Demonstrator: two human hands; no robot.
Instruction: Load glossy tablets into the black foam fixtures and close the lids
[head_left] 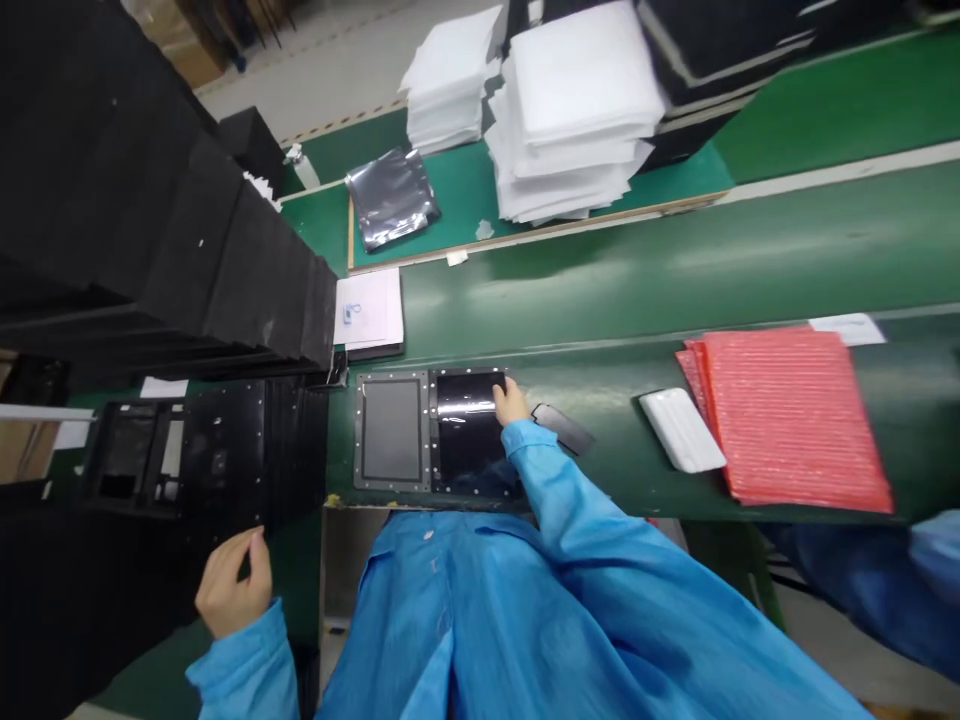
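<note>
My right hand [511, 403] grips the right edge of a glossy black panel [469, 440], its thumb on top and the other fingers mostly hidden. The panel lies flat on the green bench, within a dark frame with small holes along its border. Joined at its left is a similar frame around a matte grey panel [392, 430]. Just right of my right hand lies a small dark flat piece [564, 428]. My left hand [236, 585] hovers at lower left, fingers curled and thumb against the fingertips; anything between them is too small to see. Nearest to it is a black perforated plate [225, 440].
Red bubble-wrap bags [795, 420] lie at right beside a white rounded block [682, 430]. Tall black foam blocks [165, 230] wall off the left. Behind are a paper pad [369, 308], silvery bags [394, 197] and stacked white sheets [577, 110]. Another person's blue sleeve [934, 555] shows at right.
</note>
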